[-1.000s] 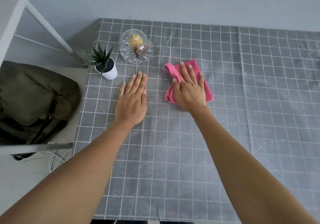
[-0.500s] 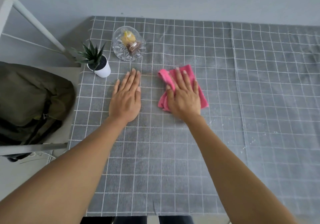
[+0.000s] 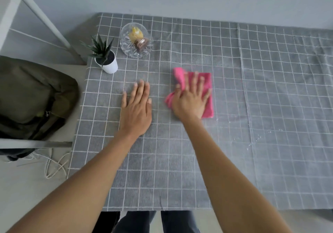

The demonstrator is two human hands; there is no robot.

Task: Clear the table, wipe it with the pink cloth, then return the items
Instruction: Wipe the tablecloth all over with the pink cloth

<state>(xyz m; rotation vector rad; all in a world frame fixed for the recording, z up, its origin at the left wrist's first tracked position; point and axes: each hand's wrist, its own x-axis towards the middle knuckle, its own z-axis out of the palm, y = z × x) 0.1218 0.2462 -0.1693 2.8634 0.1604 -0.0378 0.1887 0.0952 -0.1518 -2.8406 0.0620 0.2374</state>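
The right hand [image 3: 189, 103] is pressing flat-fingered on the crumpled pink cloth [image 3: 207, 97] to wipe, while beside it the left hand [image 3: 136, 110] is lying open, gripping nothing, seemingly steadying the grey checked tablecloth [image 3: 180, 169].

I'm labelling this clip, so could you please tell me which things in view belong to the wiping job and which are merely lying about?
Job:
pink cloth, pressed under the right hand
left hand, flat on the table
potted plant
glass bowl

Lying about:
olive bag
white cord
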